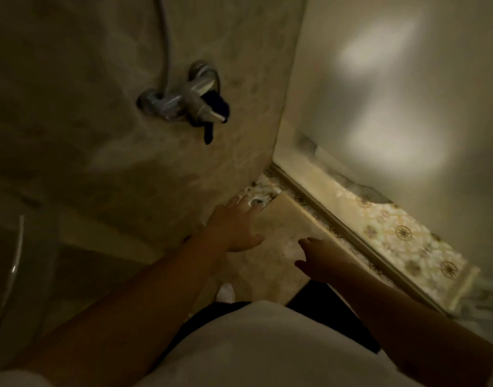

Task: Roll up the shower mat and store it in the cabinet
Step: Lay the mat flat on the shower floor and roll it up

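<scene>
A beige shower mat [284, 222] lies flat on the shower floor below me in dim light. Its far corner ends near a round floor drain [256, 201]. My left hand [235, 224] reaches down over the mat's far left part, fingers spread, fingertips close to the drain. My right hand [319, 258] hovers over the mat's right side, fingers apart and holding nothing. Whether either hand touches the mat is unclear. No cabinet is in view.
A chrome mixer tap [181, 99] with a hose and a dark cloth hanging from it sticks out of the tiled wall ahead. A sliding-door track [348, 233] and frosted glass panel [407, 107] bound the right side. Patterned mosaic floor [393, 227] shows beyond.
</scene>
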The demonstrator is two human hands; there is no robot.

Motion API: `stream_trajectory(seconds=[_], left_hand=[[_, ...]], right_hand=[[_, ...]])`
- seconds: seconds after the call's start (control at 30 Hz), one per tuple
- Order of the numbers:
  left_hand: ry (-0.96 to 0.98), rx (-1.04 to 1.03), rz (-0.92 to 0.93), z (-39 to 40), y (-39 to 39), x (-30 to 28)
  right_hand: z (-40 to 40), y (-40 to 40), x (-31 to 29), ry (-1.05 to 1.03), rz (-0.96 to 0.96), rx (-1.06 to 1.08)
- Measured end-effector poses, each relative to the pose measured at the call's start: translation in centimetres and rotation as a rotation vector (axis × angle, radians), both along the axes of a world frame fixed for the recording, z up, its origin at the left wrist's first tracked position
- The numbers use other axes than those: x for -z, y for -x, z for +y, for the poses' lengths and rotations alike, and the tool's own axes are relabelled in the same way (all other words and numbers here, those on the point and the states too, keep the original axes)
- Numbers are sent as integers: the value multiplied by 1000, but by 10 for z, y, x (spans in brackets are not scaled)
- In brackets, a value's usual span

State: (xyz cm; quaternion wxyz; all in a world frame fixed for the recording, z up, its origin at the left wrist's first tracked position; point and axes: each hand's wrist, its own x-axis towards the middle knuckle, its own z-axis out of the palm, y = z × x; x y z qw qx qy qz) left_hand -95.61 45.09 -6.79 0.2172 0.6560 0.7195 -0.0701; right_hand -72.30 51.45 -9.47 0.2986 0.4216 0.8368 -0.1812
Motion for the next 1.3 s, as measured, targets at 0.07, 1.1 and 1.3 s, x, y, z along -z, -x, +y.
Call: stream_trajectory(seconds=[0.07,1.1,1.3], left_hand=[[24,41,-51,30,9,1],[87,1267,164,295,-244,-16],[96,1644,214,307,-326,-2]], right_hand=[[4,-5,-5,7,16,143],[9,-164,17,-53,267,1356],[-18,-163,28,-107,191,1644]])
